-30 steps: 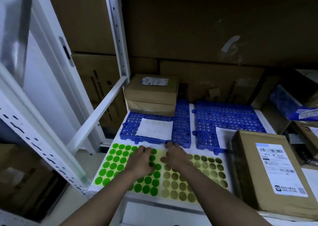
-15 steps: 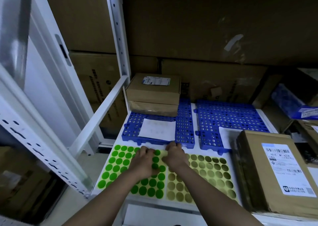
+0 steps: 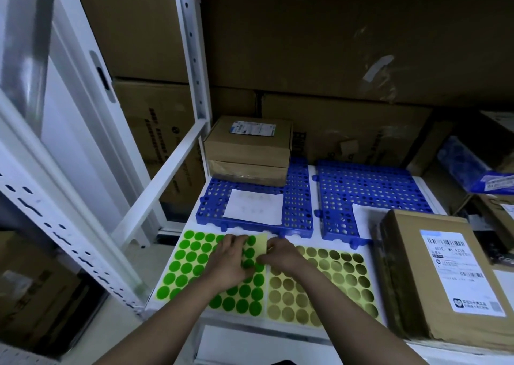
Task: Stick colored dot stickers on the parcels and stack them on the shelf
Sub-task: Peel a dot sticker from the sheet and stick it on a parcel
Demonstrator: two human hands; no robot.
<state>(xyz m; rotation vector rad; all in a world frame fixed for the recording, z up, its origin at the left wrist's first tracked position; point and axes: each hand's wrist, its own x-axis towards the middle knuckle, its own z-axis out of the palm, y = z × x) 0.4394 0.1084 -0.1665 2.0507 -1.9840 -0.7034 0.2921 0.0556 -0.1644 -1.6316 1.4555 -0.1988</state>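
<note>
A sheet of green dot stickers [image 3: 192, 264] lies on the white shelf [image 3: 278, 330], with a sheet of gold dot stickers [image 3: 333, 284] beside it on the right. My left hand [image 3: 229, 263] rests flat on the green sheet's right part. My right hand [image 3: 279, 254] touches that sheet's right edge, its fingers pinched at a green dot. A large brown parcel [image 3: 434, 278] with a white label lies at the right. Two stacked brown parcels [image 3: 247, 150] sit at the back on a blue perforated mat [image 3: 297, 206].
A second blue mat [image 3: 370, 189] lies to the right, each mat with a white paper sheet [image 3: 253, 206] on it. Big cardboard cartons [image 3: 333, 44] fill the back. White shelf posts [image 3: 192, 58] and a slanted brace [image 3: 155, 186] stand at the left. More packages [image 3: 478, 164] crowd the far right.
Both hands have stayed at the seam between the two sheets, with small finger shifts on the green sheet's right edge. The camera has tilted slightly.
</note>
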